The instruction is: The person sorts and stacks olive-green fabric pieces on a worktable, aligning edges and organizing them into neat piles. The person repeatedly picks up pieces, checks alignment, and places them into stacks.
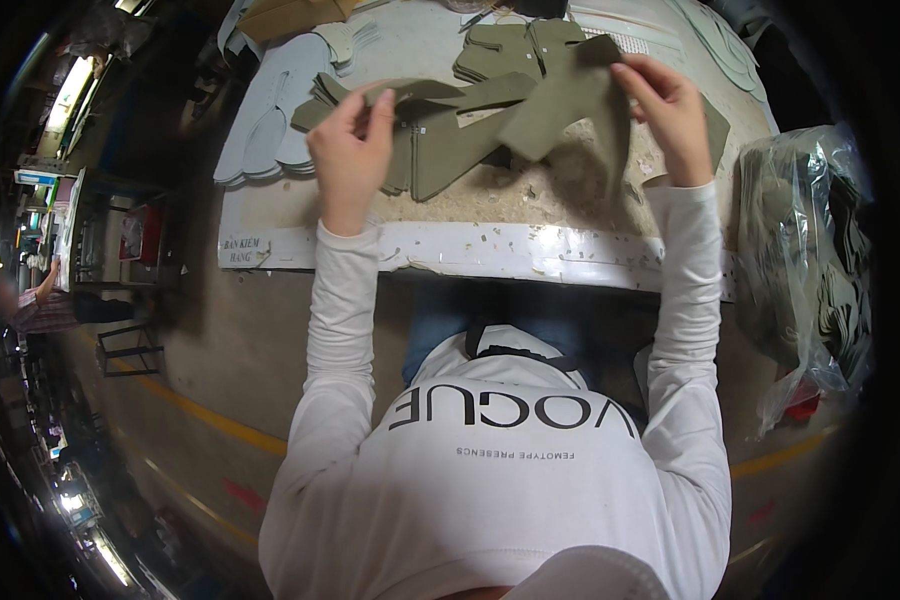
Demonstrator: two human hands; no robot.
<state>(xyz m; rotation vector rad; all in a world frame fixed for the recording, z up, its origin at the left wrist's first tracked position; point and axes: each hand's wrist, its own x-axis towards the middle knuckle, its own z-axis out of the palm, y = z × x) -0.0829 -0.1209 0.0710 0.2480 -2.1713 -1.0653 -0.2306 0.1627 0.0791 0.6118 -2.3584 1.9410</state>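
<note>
My left hand [353, 150] and my right hand [670, 112] hold one olive-green cut fabric piece [560, 105] above the worktable [470, 245]. The left hand pinches its narrow left end, the right hand pinches the upper right edge. The piece hangs curved between them, casting a shadow on the tabletop. Under it lie more olive-green cut pieces [450, 150], and a neat stack of the same pieces [505, 50] sits farther back.
Pale grey cut pieces [270, 120] lie stacked at the table's left end, more pale ones [720, 45] at the far right. A clear plastic bag of olive pieces [820, 270] hangs at my right. Another person [40, 300] sits far left. Yellow floor lines run below.
</note>
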